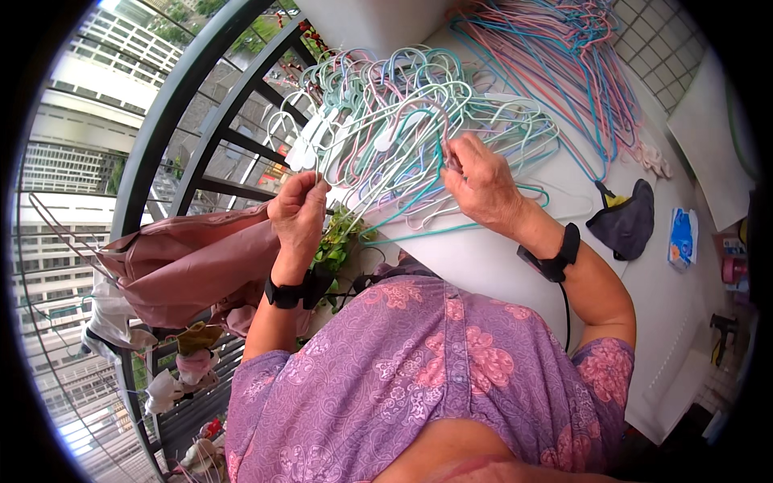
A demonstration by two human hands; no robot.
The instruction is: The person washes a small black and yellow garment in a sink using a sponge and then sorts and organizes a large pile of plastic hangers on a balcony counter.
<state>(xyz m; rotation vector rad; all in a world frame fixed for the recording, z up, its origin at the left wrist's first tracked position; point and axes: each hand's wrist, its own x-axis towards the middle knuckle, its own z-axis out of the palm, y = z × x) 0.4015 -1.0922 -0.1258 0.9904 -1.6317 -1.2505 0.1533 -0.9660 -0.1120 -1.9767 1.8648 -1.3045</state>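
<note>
A large heap of wire clothes hangers (392, 145), mostly pale green with some pink and blue, lies across a white surface before me. My left hand (302, 202) is at the heap's left edge, thumb and fingers pinched on a thin hanger wire. My right hand (480, 175) grips hangers by the neck, below their hooks; a teal one and a pinkish one meet its fingers. White plastic hanger parts (309, 142) lie just above my left hand. Both wrists wear black straps.
More pink and blue hangers (580, 78) are piled at the upper right. A dark fabric mask (625, 217) and a blue-and-white packet (682, 238) lie on the right. A dusty-pink garment (193, 259) hangs by the dark railing (163, 108) at left, with a leafy plant (338, 241) nearby.
</note>
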